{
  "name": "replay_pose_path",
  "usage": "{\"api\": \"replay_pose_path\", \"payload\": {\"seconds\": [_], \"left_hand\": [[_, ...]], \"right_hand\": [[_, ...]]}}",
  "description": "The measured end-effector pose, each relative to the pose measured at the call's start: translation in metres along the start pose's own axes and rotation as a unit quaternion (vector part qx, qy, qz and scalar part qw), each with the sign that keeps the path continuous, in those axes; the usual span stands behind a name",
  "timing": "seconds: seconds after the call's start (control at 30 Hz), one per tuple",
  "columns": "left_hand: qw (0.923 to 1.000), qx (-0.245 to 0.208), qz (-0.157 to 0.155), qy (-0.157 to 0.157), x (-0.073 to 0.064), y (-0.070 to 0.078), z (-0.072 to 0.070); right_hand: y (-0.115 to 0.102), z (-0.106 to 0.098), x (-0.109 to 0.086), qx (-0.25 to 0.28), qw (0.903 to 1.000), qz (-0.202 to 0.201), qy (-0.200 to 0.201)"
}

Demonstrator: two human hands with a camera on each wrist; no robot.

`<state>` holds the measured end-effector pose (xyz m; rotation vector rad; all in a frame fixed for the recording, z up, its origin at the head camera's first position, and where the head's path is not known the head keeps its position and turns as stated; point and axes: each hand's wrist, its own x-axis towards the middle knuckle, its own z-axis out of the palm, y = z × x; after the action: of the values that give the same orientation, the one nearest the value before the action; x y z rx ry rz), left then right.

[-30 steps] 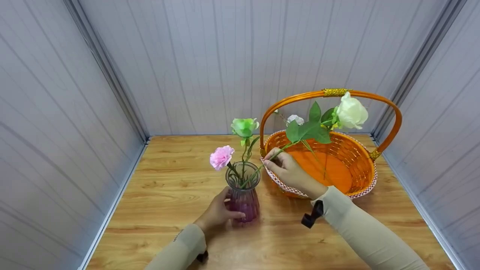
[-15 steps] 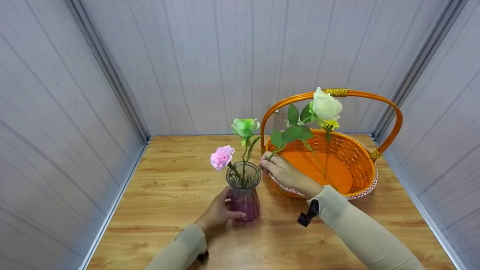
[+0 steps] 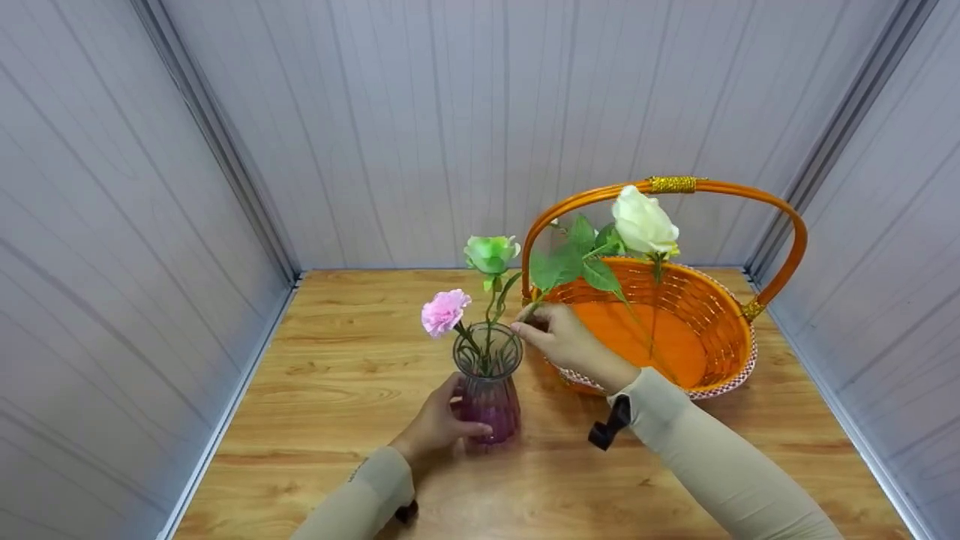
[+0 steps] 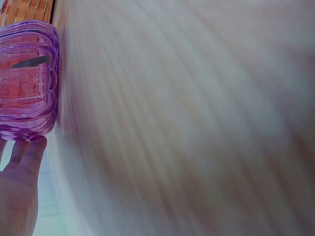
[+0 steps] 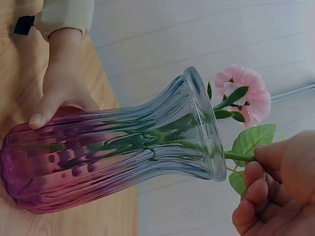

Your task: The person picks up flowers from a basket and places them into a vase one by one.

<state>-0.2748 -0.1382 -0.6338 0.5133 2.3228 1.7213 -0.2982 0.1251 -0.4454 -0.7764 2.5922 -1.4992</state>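
My left hand [image 3: 441, 421] grips the lower body of a fluted glass vase [image 3: 491, 412], purple at the base and clear at the mouth. In the vase stand a pink carnation [image 3: 445, 312] and a green flower [image 3: 490, 255]. Between thumb and fingers, my right hand [image 3: 574, 343] pinches the green stem of a white rose [image 3: 643, 220] just outside the rim. This stem [image 5: 239, 156] passes through the vase mouth in the right wrist view. The rose leans right, over the basket. Left-hand fingertips [image 4: 35, 145] touch the vase side in the left wrist view.
An orange woven basket [image 3: 724, 322] with a tall arched handle [image 3: 795, 240] stands right of the vase, close to my right forearm. A yellow flower [image 3: 660, 264] in it is mostly hidden behind the rose. Panel walls enclose the wooden table [image 3: 322, 375] at the back and sides.
My right hand has moved left and nearer the vase mouth. The white rose has shifted left with it and its leaves have turned. My left hand and the vase stay still.
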Motion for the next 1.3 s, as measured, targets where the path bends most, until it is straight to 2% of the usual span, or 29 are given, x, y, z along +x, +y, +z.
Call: {"api": "replay_pose_path", "payload": {"seconds": [0.1,0.17,0.33,0.43,0.6,0.7,0.77,1.0,1.3], "left_hand": [[1.0,0.007,0.002,0.001,0.0,0.0,0.0],[0.9999,0.009,0.005,0.0,0.0,0.0,0.0],[0.9999,0.006,0.012,-0.004,0.0,0.0,-0.001],[0.9999,-0.003,0.014,-0.005,0.0,0.0,-0.001],[0.9998,-0.004,0.017,-0.004,0.0,0.0,-0.001],[0.9999,0.001,0.013,0.0,-0.001,0.0,-0.001],[1.0,0.004,0.009,0.001,-0.001,0.0,-0.001],[1.0,-0.005,0.0,-0.001,0.0,-0.001,0.001],[0.9999,-0.01,0.009,-0.002,-0.002,0.0,-0.001]], "right_hand": [[0.0,0.001,0.002,0.018,0.9998,0.005,-0.004],[-0.001,0.002,0.002,0.011,0.9999,0.006,-0.009],[-0.002,0.003,0.002,-0.066,0.9975,0.017,-0.017],[-0.003,0.003,0.004,-0.086,0.996,0.022,-0.011],[-0.002,0.005,0.008,-0.044,0.9974,-0.012,0.055],[0.001,0.007,0.011,-0.019,0.9938,-0.052,0.096],[0.003,0.008,0.012,-0.011,0.9916,-0.07,0.108],[0.006,0.009,0.011,-0.009,0.992,-0.072,0.104],[0.016,0.0,0.004,-0.012,0.9923,-0.056,0.11]]}}
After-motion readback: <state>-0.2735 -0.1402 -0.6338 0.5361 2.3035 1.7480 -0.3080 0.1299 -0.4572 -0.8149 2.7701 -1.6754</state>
